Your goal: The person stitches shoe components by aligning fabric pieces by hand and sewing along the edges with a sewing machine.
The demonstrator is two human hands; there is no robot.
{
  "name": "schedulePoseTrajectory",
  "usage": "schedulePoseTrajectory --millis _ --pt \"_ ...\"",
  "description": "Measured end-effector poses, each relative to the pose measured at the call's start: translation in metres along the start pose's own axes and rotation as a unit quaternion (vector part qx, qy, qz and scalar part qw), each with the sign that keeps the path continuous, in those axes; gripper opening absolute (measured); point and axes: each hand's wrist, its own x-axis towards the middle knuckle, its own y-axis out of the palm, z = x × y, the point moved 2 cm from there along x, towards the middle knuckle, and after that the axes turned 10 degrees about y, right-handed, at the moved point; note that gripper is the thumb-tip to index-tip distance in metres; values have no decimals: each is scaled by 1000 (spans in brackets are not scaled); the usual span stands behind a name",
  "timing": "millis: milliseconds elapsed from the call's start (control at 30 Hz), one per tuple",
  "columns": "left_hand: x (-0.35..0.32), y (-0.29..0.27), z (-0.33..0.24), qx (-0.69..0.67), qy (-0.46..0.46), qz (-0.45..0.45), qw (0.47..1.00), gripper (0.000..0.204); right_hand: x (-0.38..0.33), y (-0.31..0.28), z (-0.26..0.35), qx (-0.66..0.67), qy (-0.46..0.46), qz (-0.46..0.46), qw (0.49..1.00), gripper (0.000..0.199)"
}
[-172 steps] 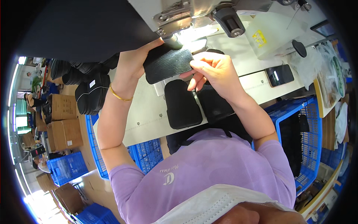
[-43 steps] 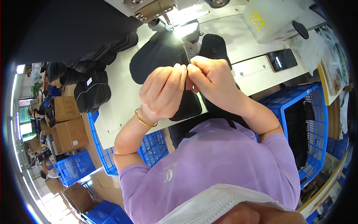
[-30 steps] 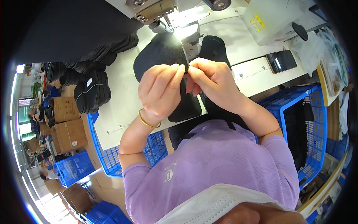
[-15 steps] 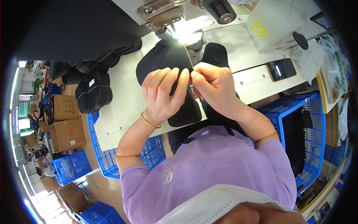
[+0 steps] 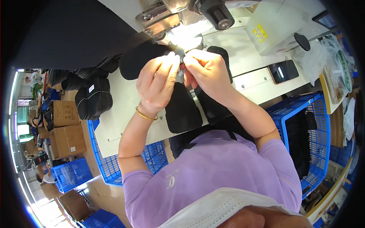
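Note:
My left hand (image 5: 157,85) and my right hand (image 5: 205,72) meet fingertip to fingertip under the lit head of a sewing machine (image 5: 178,15), pinching a small piece of black fabric (image 5: 181,59) between them. Below the hands a flat black fabric pad (image 5: 182,112) lies on the white table (image 5: 118,114). Another dark padded piece (image 5: 138,60) lies behind my left hand, and a long black piece (image 5: 220,55) shows behind my right hand. What exactly sits between the fingertips is mostly hidden.
A stack of black padded pieces (image 5: 93,98) stands at the table's left end. A phone (image 5: 283,71) lies at the right, next to a white box (image 5: 273,26). Blue crates (image 5: 304,129) flank the table; cardboard boxes (image 5: 66,131) stand on the floor at left.
Both hands have risen with the black piece toward the machine head, from above the flat pad to just under the light. The view has tilted slightly.

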Motion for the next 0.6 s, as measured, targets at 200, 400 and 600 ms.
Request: schedulePoseTrajectory --millis 200,400,600 --pt "0 6 17 -4 13 -11 1000 32 2 0 -2 33 22 16 999 20" --pt "3 11 21 -6 1 -6 1000 30 -6 -5 -8 47 54 32 997 20" --pt "8 11 18 17 -5 5 1000 32 -7 -5 -9 44 74 40 995 20"
